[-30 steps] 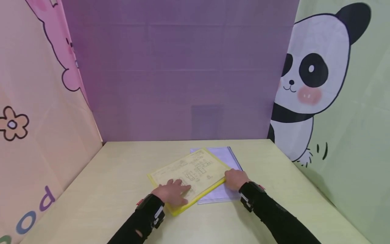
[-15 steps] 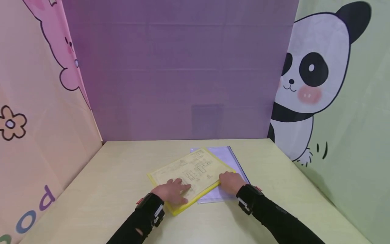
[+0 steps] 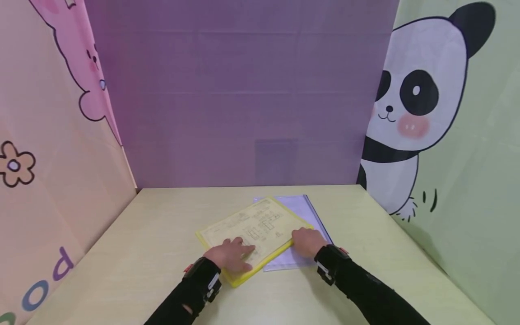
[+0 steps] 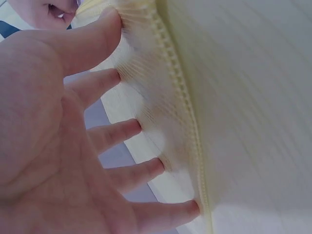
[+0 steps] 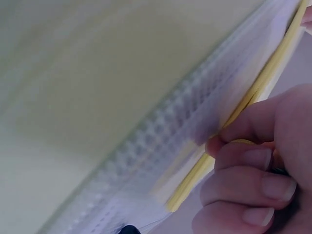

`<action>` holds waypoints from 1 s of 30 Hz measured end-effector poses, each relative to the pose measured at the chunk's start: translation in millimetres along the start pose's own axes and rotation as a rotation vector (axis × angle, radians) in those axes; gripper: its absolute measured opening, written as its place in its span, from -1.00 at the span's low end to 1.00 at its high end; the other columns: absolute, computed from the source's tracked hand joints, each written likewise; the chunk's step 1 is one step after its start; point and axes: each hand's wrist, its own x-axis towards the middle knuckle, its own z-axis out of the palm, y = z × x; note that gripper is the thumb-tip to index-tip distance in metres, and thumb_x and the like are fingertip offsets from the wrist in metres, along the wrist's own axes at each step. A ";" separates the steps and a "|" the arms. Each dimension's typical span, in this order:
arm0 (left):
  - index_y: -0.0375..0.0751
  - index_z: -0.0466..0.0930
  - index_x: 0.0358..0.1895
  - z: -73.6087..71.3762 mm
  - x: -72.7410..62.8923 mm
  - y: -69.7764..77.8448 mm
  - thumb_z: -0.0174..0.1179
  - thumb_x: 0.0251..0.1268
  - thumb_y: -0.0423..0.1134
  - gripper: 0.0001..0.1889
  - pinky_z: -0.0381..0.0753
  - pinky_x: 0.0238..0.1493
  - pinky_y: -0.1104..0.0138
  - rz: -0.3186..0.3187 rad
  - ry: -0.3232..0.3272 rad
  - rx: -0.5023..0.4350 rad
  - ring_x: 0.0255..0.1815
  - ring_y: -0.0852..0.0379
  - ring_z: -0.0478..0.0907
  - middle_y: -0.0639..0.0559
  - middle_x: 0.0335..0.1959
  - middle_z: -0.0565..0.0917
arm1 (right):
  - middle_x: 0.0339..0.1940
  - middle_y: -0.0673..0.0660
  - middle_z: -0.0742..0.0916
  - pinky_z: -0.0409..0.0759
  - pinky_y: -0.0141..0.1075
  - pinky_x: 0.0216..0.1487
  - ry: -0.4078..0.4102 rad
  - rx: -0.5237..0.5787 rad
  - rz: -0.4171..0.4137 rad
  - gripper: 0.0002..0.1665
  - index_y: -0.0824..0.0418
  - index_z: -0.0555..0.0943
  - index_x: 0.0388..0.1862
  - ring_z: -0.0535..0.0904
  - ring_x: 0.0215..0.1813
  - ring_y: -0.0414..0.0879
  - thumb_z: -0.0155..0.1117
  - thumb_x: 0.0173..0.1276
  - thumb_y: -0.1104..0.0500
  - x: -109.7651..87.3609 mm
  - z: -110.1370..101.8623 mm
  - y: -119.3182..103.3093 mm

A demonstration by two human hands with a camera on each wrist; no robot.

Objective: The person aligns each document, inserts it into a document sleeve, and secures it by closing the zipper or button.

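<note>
A yellow-edged zip pouch [image 3: 262, 219] with a printed sheet showing through it lies slanted on the table. It partly covers a purple zip pouch [image 3: 298, 205]. My left hand [image 3: 229, 255] rests on the yellow pouch's near left part, fingers spread; in the left wrist view its fingertips [image 4: 131, 126] press the mesh beside the zip edge. At the near right edge, my right hand [image 3: 308, 242] has its fingers curled. The right wrist view shows thumb and forefinger pinching the yellow zip edge [image 5: 265, 78]; whether a zip pull is between them is hidden.
The pale wooden table [image 3: 162, 234] extends around both pouches. A purple panel [image 3: 243, 90] stands behind it. Printed sheets flank it, one with a panda [image 3: 422, 90] on the right and one with a flower [image 3: 16, 164] on the left.
My right hand has shifted left and slightly nearer along the yellow pouch's edge, baring its right corner; it has barely moved in the last half second. The left hand stays in place.
</note>
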 end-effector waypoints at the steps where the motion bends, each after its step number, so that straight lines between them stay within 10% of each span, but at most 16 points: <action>1: 0.27 0.43 0.47 0.3 0.3 0.8 0.29 0.33 0.15 -0.37 0.41 0.27 -0.19 -0.005 0.004 -0.003 0.44 -0.22 0.27 -0.06 0.51 0.32 | -0.47 0.13 0.56 0.55 -0.05 -0.32 0.004 -0.001 0.003 -0.83 0.23 0.53 -0.37 0.46 -0.42 0.01 0.14 0.48 0.26 1.2 -0.1 0.3; 30: 0.27 0.41 0.48 1.1 1.9 5.5 0.26 0.34 0.21 -0.35 0.45 0.22 -0.14 -0.028 0.001 0.012 0.36 -0.22 0.32 -0.10 0.50 0.33 | -0.51 0.04 0.52 0.42 -0.21 -0.38 -0.033 0.023 -0.049 -0.86 0.17 0.58 -0.29 0.42 -0.45 -0.06 0.18 0.50 0.16 -8.3 -4.5 -32.0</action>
